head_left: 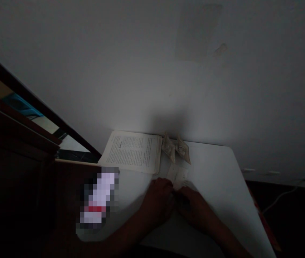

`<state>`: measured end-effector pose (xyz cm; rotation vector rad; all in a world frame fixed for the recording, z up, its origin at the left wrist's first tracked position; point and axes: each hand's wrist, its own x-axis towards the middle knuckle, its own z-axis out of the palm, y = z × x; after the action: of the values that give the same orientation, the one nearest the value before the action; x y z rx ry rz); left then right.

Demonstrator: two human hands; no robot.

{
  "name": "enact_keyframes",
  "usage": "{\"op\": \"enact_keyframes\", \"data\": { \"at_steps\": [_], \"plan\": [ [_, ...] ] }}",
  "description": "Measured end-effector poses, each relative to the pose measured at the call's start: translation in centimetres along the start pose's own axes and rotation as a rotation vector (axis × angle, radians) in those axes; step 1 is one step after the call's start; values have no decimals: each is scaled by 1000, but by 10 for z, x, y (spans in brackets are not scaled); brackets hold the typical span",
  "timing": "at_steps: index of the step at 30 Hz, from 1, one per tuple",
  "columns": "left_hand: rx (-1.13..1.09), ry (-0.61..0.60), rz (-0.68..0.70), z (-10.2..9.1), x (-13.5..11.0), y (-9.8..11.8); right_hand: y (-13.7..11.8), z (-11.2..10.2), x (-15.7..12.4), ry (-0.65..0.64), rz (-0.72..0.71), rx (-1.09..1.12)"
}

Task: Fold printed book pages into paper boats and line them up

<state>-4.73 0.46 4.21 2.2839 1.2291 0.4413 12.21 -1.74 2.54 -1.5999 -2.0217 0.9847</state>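
Between my two hands is a pale sheet of paper (178, 175) with faint creases, its far part showing on the white table. My left hand (161, 199) closes its fingers on the near left edge of the sheet. On the near right edge, my right hand (191, 204) has its fingers curled against the same paper. The fingertips of both are dark and partly hidden. Just beyond the sheet stand two folded paper boats, the left boat (168, 147) and the right boat (182, 149), side by side.
A stack of printed pages (132, 152) lies at the table's back left, against the wall (131, 71). A pixelated phone-like object (98, 197) is at the left edge of the white table (217, 168). A pale cable (278, 197) runs beyond the right edge.
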Motion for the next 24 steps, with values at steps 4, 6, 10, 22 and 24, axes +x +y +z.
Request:
{"op": "enact_keyframes", "data": {
  "at_steps": [4, 6, 10, 22, 24],
  "plan": [
    [96, 0, 159, 8, 20, 4, 5, -10, 4, 20, 12, 123],
    [131, 3, 174, 12, 28, 5, 11, -19, 6, 58, 25, 201],
    [194, 8, 199, 21, 39, 6, 28, -38, 11, 164, 96, 245],
    [234, 29, 261, 37, 38, -2, 54, -46, 43, 332, 70, -119],
    [233, 44, 264, 39, 37, -4, 53, -44, 47, 316, 66, -128]
  ]
}}
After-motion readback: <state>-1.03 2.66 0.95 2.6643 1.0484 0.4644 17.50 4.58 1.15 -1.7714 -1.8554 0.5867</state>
